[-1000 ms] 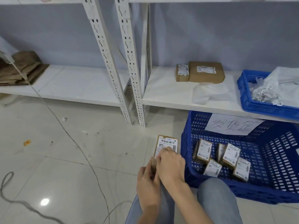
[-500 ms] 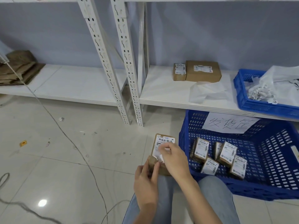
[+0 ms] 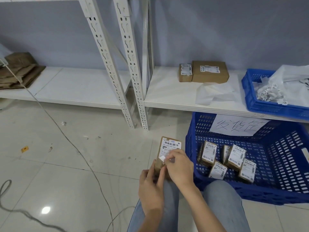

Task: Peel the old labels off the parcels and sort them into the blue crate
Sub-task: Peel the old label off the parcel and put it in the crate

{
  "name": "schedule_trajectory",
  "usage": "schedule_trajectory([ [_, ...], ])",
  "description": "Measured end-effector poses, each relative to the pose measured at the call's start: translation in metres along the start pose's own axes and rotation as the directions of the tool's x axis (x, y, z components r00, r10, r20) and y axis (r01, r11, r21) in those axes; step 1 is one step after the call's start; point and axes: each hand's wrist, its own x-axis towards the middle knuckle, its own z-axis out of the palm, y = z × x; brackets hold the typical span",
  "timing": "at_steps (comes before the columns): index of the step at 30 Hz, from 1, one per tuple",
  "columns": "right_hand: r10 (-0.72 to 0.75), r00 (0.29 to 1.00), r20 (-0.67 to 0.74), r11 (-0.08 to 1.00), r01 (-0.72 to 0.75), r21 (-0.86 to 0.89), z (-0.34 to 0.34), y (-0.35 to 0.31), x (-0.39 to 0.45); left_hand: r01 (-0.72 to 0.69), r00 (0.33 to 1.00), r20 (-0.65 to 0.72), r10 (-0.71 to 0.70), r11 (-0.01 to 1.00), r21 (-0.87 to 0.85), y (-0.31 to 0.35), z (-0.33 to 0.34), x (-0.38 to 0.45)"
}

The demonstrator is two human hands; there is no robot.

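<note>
The left hand (image 3: 151, 185) grips the small brown parcel (image 3: 168, 153) at its lower end, the box rising toward 12 o'clock, while the right hand (image 3: 179, 166) pinches its white label's (image 3: 170, 148) lifted lower corner, blue crate (image 3: 284, 195) at 3 o'clock

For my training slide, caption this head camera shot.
Left hand holds a small parcel while the right hand peels its label beside the blue crate.

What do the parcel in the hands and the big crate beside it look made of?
Parcel: looks like matt brown corrugated cardboard under a white, probably paper, printed label; the right hand is lifting one curling corner. Blue crate: seems moulded plastic, slightly glossy, its walls and floor perforated with slots.
</note>
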Motion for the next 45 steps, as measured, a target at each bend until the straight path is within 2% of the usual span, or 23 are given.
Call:
schedule_trajectory([
  [4, 0.049, 0.999, -0.008, 0.996, -0.048, 0.078, 0.001, 0.003, -0.001, -0.004, 1.0, 0.003, 0.004, 1.0, 0.001, 0.0, 0.0, 0.001],
  [8, -0.053, 0.998, -0.042, 0.994, 0.057, 0.094, 0.001, -0.003, -0.006, 0.016, 1.0, 0.013, -0.017, 1.0, 0.008, 0.001, 0.0, 0.002],
  [12, -0.08, 0.996, 0.027, 0.995, 0.081, -0.057, 0.001, -0.014, -0.004, 0.016, 0.999, 0.042, -0.016, 1.0, 0.01, -0.001, 0.0, 0.001],
  [20, -0.077, 0.991, -0.106, 0.994, 0.069, -0.079, 0.003, -0.007, -0.002, 0.027, 0.999, 0.02, -0.028, 1.0, 0.011, 0.002, 0.001, 0.001],
  [27, 0.023, 0.998, -0.054, 0.998, -0.02, 0.052, 0.001, -0.002, 0.0, 0.006, 0.999, 0.032, -0.006, 1.0, 0.0, 0.006, 0.001, -0.002],
  [33, 0.028, 0.999, -0.019, 0.997, -0.027, 0.073, 0.0, -0.007, 0.002, -0.003, 0.998, 0.062, 0.002, 1.0, 0.016, 0.005, 0.003, -0.003],
  [39, -0.031, 0.998, -0.058, 0.985, 0.021, -0.173, 0.004, -0.013, 0.003, 0.03, 0.997, 0.063, -0.032, 0.999, 0.042, 0.004, 0.002, 0.001],
  [42, -0.007, 0.994, -0.112, 0.992, -0.007, -0.125, 0.006, -0.007, 0.005, 0.033, 0.998, 0.044, -0.035, 0.998, 0.047, 0.004, 0.003, 0.001],
  [45, 0.021, 0.996, -0.092, 0.994, -0.03, -0.101, 0.007, -0.003, 0.01, 0.022, 0.999, 0.027, -0.023, 0.999, 0.043, 0.003, 0.003, 0.0],
])
